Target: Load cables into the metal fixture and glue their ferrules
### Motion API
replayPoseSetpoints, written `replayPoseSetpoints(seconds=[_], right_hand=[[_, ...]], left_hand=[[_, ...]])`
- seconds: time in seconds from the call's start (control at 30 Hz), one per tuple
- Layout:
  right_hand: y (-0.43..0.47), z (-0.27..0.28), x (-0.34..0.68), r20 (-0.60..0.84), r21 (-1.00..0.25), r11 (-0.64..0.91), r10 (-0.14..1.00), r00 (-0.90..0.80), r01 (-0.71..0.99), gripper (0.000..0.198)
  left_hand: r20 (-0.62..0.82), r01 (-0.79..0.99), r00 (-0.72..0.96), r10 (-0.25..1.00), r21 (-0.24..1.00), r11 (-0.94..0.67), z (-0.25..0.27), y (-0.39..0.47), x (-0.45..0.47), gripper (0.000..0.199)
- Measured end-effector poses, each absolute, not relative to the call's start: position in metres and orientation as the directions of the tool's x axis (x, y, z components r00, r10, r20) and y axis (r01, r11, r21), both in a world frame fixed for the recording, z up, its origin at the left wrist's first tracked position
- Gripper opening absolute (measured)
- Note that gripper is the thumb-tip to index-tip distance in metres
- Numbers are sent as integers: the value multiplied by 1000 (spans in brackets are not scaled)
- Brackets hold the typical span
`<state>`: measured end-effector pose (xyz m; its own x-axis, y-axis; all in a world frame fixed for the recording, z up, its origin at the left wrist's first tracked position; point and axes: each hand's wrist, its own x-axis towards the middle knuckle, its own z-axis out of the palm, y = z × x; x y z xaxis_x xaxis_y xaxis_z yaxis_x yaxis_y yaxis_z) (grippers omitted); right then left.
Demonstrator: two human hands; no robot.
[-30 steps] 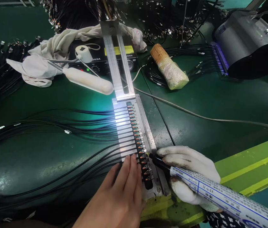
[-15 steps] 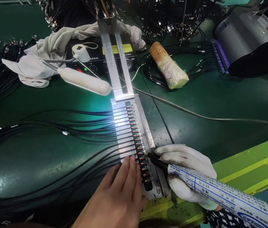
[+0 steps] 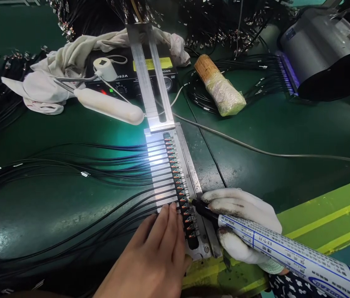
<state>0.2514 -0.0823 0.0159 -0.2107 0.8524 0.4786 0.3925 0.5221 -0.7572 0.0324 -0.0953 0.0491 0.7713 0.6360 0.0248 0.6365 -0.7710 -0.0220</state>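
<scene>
Tube (image 3: 274,249) shifted slightly, pinched between right fingers (image 3: 233,205); left fingers (image 3: 165,225) straight over cables (image 3: 131,201).

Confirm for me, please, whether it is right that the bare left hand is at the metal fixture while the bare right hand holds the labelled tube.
Not quite: the head view shows the right hand in a white glove. It does hold the labelled tube, and the bare left hand is at the metal fixture.
</scene>
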Motion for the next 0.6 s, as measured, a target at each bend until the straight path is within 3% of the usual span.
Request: replayPoseSetpoints(seconds=[0.6], right_hand=[[-85,14,256,489,-745,547,837,-245,382,25]], left_hand=[[20,634,773,634,-21,-773,47,-96,32,37]])
